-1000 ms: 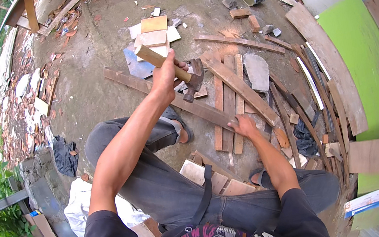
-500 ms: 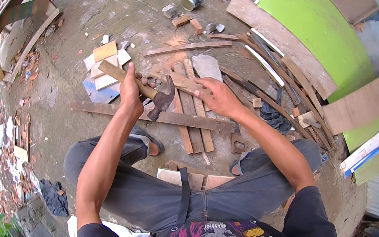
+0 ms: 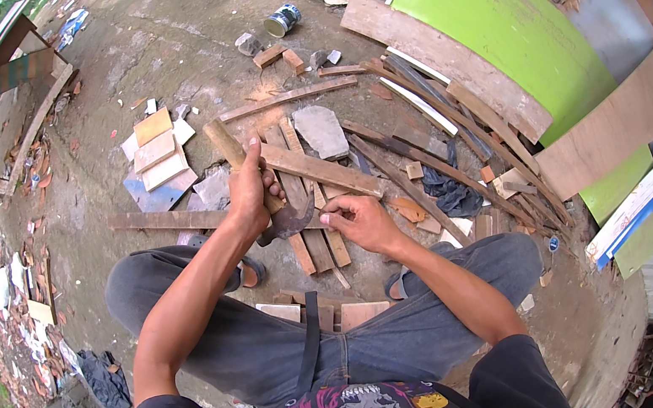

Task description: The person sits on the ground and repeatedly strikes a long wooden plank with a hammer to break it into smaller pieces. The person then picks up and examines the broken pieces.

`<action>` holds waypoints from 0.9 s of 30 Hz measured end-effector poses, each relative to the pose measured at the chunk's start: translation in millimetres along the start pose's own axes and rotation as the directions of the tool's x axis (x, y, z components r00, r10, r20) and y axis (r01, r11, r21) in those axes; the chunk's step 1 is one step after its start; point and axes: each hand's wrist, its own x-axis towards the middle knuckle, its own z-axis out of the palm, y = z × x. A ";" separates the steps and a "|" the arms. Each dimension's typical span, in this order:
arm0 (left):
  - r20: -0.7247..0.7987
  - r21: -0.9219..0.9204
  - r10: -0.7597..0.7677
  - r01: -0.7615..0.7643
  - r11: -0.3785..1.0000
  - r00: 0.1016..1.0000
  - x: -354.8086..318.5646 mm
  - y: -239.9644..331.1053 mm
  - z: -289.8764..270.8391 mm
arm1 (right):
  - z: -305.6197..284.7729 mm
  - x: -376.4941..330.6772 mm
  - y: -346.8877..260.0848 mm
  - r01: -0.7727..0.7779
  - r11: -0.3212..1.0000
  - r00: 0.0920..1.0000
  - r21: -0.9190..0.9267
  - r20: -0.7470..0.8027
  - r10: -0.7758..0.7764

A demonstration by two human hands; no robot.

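Note:
My left hand [image 3: 251, 189] is closed around the wooden handle of a claw hammer [image 3: 292, 220], whose dark metal head points down toward my lap. Close beside the claw, my right hand [image 3: 364, 225] has thumb and index finger pinched together. Whatever sits between those fingertips is too small to make out. Just beyond both hands, a short plank [image 3: 323, 170] lies slantwise across several narrow wooden strips [image 3: 317, 250] on the ground. A long board [image 3: 167, 220] runs in from the left and passes behind my left forearm.
Small wood blocks [image 3: 155, 148] are stacked at the left beyond my knee, near a grey stone slab [image 3: 320, 131]. Long battens [image 3: 455, 151] and a green panel [image 3: 499, 23] lie to the right. Farther off are a paint can [image 3: 282, 20] and brick-like wood offcuts [image 3: 270, 56].
My right hand has come off the short plank, moved toward me and closed into a pinch beside the claw. The hammer has turned more upright and dropped lower in my left hand. The view has shifted.

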 end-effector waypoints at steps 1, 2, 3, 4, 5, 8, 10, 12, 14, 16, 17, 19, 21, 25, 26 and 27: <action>0.013 0.016 0.000 0.000 1.000 1.000 -3.1 -1.6 3.5 | -0.2 -3.7 0.6 0.049 0.997 0.998 -0.055 -0.037 -0.051; 0.022 0.041 0.005 -0.006 0.999 1.000 -4.4 -4.1 6.4 | -1.5 -8.6 1.0 0.096 0.989 0.992 -0.112 -0.071 -0.104; 0.034 0.043 0.018 -0.020 0.999 0.999 -5.9 -4.9 8.9 | -3.1 -11.5 1.0 0.142 0.975 0.981 -0.171 -0.105 -0.161; 0.047 0.044 0.031 -0.033 0.998 0.998 -7.4 -5.6 11.0 | -3.3 -12.2 3.6 0.199 0.951 0.961 -0.235 -0.141 -0.236; 0.060 0.045 0.044 -0.047 0.998 0.997 -8.5 -6.4 13.2 | -3.0 -12.1 7.8 0.251 0.920 0.935 -0.300 -0.172 -0.311; 0.088 0.182 0.051 -0.067 0.981 0.995 -15.2 -8.9 18.2 | -12.4 -5.6 6.3 0.254 0.870 0.838 -0.422 -0.354 -0.416; 0.113 0.298 0.062 -0.093 0.950 0.992 -21.0 -20.5 14.9 | -29.8 2.6 -1.4 0.225 0.865 0.786 -0.449 -0.441 -0.433; 0.084 0.254 0.025 -0.046 0.966 0.996 -18.3 -31.3 8.6 | -49.9 7.6 -10.5 0.224 0.868 0.765 -0.444 -0.472 -0.439; 0.055 0.236 0.010 -0.022 0.972 0.998 -9.0 -36.9 2.8 | -59.9 5.9 -11.6 0.134 0.933 0.885 -0.333 -0.383 -0.263; 0.063 0.306 0.064 -0.080 0.949 0.996 -1.4 -36.5 0.4 | -72.4 4.8 2.1 0.055 0.942 0.974 -0.330 -0.189 -0.123; 0.067 0.340 0.090 -0.107 0.934 0.994 1.5 -35.4 -0.2 | -77.3 3.7 12.6 0.027 0.906 1.000 -0.423 0.001 -0.029; 0.042 0.365 0.117 -0.124 0.923 0.992 7.4 -32.9 -6.5 | -76.1 1.4 18.6 0.035 0.806 0.912 -0.591 0.348 0.216; 0.025 0.383 0.139 -0.137 0.914 0.990 13.0 -31.6 -10.2 | -66.6 0.2 12.5 -0.001 0.717 0.780 -0.697 0.448 0.437; 0.032 0.449 0.167 -0.164 0.878 0.985 23.0 -39.7 -17.3 | -77.2 15.5 20.6 -0.112 0.686 0.973 -0.719 -0.219 -0.071; 0.030 0.496 0.174 -0.165 0.853 0.984 23.2 -43.2 -23.3 | -84.8 18.1 -16.5 -0.174 0.744 0.854 -0.646 -0.475 -0.213; 0.037 0.541 0.177 -0.169 0.824 0.983 23.9 -47.9 -25.4 | -93.9 20.0 -21.6 -0.134 0.826 0.860 -0.548 -0.479 -0.179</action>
